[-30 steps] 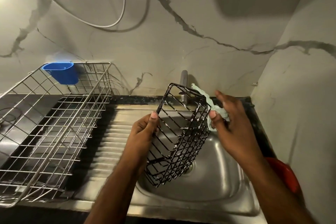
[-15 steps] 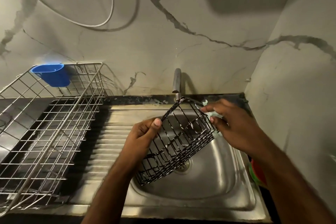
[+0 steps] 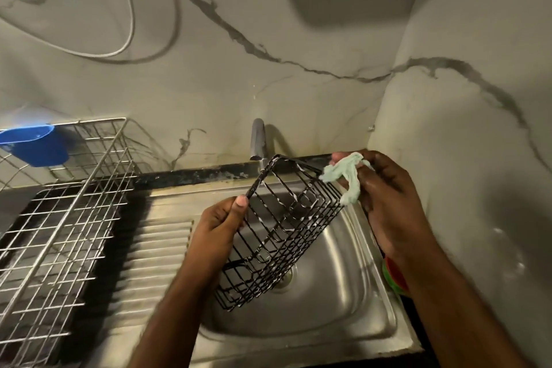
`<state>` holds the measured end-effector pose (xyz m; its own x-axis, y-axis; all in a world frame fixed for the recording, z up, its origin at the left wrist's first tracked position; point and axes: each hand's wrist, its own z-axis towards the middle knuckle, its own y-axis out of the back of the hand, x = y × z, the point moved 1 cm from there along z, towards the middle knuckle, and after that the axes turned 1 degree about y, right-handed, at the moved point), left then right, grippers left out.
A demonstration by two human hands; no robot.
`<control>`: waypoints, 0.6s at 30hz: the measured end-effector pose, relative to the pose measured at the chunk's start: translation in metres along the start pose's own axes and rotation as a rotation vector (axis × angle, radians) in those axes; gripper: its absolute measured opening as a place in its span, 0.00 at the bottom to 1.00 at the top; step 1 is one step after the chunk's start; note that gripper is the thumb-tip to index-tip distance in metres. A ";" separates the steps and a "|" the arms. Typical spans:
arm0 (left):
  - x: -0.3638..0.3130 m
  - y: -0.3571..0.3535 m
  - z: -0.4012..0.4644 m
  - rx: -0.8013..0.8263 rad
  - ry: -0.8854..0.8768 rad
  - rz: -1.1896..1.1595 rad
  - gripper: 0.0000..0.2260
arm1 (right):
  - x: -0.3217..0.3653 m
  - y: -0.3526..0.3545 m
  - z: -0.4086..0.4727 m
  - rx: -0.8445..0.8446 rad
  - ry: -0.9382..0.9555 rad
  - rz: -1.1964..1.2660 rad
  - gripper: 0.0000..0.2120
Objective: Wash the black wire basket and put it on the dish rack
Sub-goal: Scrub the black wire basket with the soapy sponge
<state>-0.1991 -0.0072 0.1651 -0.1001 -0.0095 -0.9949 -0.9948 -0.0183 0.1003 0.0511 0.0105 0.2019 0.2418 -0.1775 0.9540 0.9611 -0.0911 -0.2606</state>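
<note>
The black wire basket [image 3: 280, 236] hangs tilted over the steel sink [image 3: 334, 302], streaked with white suds. My left hand [image 3: 219, 225] grips its left rim, thumb on the top wire. My right hand [image 3: 385, 194] pinches a pale green cloth [image 3: 346, 178] against the basket's upper right corner. The metal dish rack [image 3: 59, 218] stands at the left on the counter, apart from both hands.
A blue plastic cup [image 3: 33, 143] hangs on the rack's back edge. The tap [image 3: 258, 140] rises just behind the basket. A ribbed drainboard [image 3: 158, 251] lies between rack and sink. Red and green items [image 3: 394, 276] sit at the sink's right edge, by the marble wall.
The basket has been lowered and tilted flatter over the sink. My right hand with the cloth has slid up to the basket's top right corner.
</note>
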 end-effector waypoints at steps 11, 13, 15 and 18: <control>-0.010 -0.043 0.011 0.070 -0.041 -0.024 0.26 | 0.008 0.024 -0.021 -0.338 -0.214 0.205 0.05; -0.013 -0.053 0.008 0.100 -0.044 -0.035 0.26 | 0.011 0.029 -0.025 -0.336 -0.124 0.098 0.06; -0.014 -0.062 0.005 0.098 -0.026 -0.022 0.23 | 0.012 0.030 -0.031 -0.351 -0.046 -0.010 0.09; -0.015 -0.075 0.001 0.105 0.009 -0.021 0.20 | 0.014 0.026 -0.047 -0.276 0.094 -0.502 0.16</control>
<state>-0.1226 -0.0045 0.1727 -0.0800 -0.0190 -0.9966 -0.9932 0.0866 0.0781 0.0731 -0.0400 0.2011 -0.2599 -0.1313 0.9567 0.8814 -0.4369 0.1795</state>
